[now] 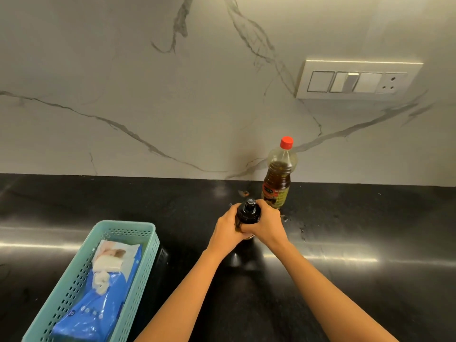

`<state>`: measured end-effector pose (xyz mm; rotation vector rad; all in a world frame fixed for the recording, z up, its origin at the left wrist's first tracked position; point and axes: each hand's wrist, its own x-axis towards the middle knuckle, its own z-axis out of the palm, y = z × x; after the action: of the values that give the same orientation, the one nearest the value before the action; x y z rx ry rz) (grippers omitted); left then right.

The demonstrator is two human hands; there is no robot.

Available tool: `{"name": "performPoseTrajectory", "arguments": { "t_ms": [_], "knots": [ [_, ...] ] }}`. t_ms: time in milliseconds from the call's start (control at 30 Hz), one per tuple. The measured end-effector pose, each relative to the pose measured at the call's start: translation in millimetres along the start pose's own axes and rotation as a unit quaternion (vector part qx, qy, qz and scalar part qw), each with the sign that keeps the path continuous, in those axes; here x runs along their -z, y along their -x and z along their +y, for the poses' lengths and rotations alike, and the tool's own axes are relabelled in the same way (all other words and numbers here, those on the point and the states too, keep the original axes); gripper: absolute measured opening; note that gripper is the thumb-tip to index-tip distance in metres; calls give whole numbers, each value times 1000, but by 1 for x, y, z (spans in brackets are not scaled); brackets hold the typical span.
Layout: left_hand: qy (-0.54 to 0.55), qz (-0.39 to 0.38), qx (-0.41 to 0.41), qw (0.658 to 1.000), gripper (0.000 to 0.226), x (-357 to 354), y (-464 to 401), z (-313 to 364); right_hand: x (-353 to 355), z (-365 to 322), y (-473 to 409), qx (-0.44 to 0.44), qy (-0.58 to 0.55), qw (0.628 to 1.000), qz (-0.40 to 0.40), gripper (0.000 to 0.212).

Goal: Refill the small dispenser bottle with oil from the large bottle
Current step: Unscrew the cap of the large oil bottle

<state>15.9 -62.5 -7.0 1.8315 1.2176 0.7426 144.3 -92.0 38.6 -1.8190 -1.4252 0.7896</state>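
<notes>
Head view: your left hand [228,230] and right hand [265,224] both wrap fingers around the small dispenser bottle [247,214], upright on the black worktop [345,280]; the red-capped large bottle [278,174] stands just behind it

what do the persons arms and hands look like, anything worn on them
Both forearms are bare to the bottom edge of the picture: no sleeves show. The left hand and right hand have no gloves, and no watch, bracelet or ring is visible.
</notes>
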Motion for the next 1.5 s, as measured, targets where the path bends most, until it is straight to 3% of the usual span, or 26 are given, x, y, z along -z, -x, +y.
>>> {"name": "performPoseTrajectory", "arguments": {
  "t_ms": [467, 967, 1067, 1133, 1200, 1367, 1500],
  "knots": [
    [38, -13, 25, 999, 73, -24, 131, -4, -12, 15, 126, -52, 4, 998, -34, 61],
    [38, -36, 9, 999, 73, -18, 153, -3, -32, 26, 148, -35, -10, 999, -25, 52],
    [33, -81, 33, 996, 90, -9, 150, -1, -22, 29, 148, -31, -11, 997, -68, 77],
    [0, -135, 58, 989, 121, 5, 143, -1, -4, 31, 144, -51, -10, 991, -119, 104],
    [-21, -161, 59, 985, 138, 23, 130, 6, 20, 35, 133, -69, -13, 989, -130, 110],
    [18, -117, 16, 993, 113, 45, 62, 56, 71, 38, 73, -93, -64, 993, 27, 82],
    [50, -58, 17, 997, 97, 16, -17, 90, 93, 34, 13, -69, -101, 986, 112, 74]
  ]
}}
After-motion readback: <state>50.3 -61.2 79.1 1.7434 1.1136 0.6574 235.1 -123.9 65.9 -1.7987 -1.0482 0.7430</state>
